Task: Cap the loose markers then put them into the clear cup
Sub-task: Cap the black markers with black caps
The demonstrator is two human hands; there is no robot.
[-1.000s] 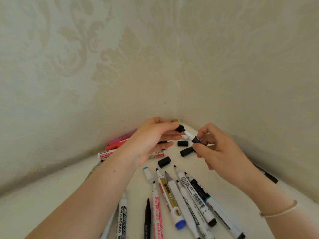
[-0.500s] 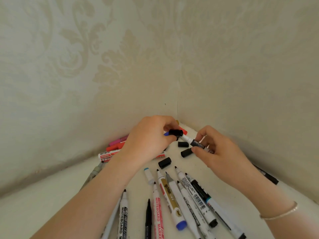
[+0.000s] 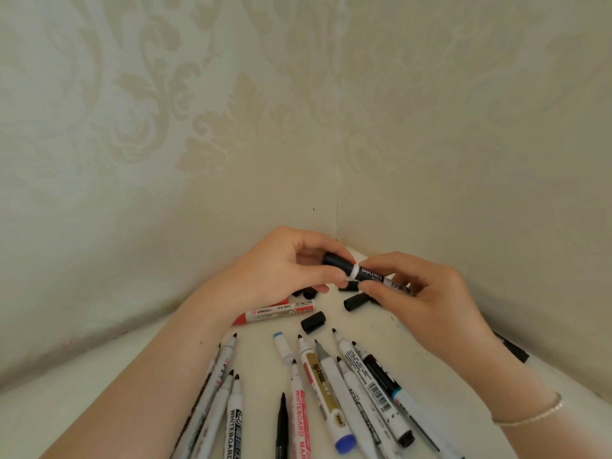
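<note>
1. Several uncapped markers (image 3: 228, 389) lie fanned on the white table (image 3: 66, 409) at about seven o'clock of the view, tips pointing away from the person toward the wall corner, likely so each tip is easy to reach for capping.

2. One red-ended marker (image 3: 275, 313) lies crosswise just beneath the left wrist, at about nine o'clock from the loose caps.

3. The left hand (image 3: 281, 270) curls its fingers and thumb round a black cap (image 3: 337, 264), gripping it near its open end so it can be pushed straight along the pen's length.

4. At the middle, the cap meets a white ring on the held marker (image 3: 372, 275); it looks seated or very nearly so, though I cannot tell whether it has clicked home.

5. A second fan of uncapped markers (image 3: 334, 392) sits at six o'clock, a blue-ended one among them.

6. Loose black caps (image 3: 313, 322) rest between the fan and the hands, with another (image 3: 356, 301) just under the right fingers, kept close for the next pens.

7. The right hand (image 3: 427, 303) pinches the held marker's barrel between thumb and fingertips, bracing it against the push.

8. No clear cup is visible, so its place cannot be told; by my judgement most of the capping remains.
</note>
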